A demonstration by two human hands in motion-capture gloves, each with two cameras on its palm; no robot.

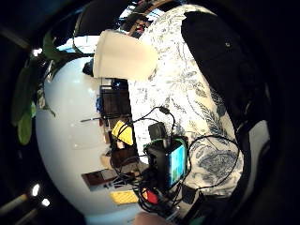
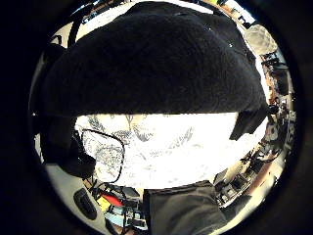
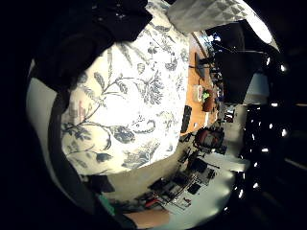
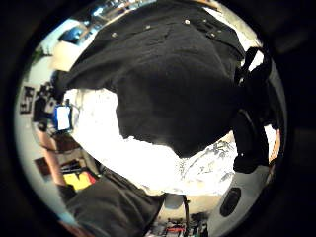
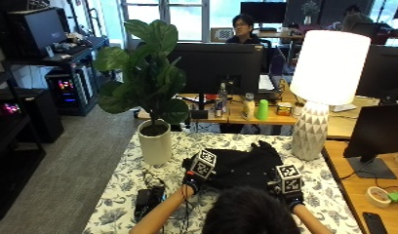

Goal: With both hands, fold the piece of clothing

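Crosswise on floral tablecloth — black garment, long axis left-right; hands (left, right) at near edge, grip unclear.

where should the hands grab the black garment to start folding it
By its two near corners, coming from the person's side. The black garment lies spread on the floral tablecloth, near edge toward the person, with the left hand and right hand already at that edge.

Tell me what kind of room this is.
Probably an open office or lab: monitors on desks behind, a computer rack along the wall. The work table itself has a floral cloth, a potted plant and a lamp.
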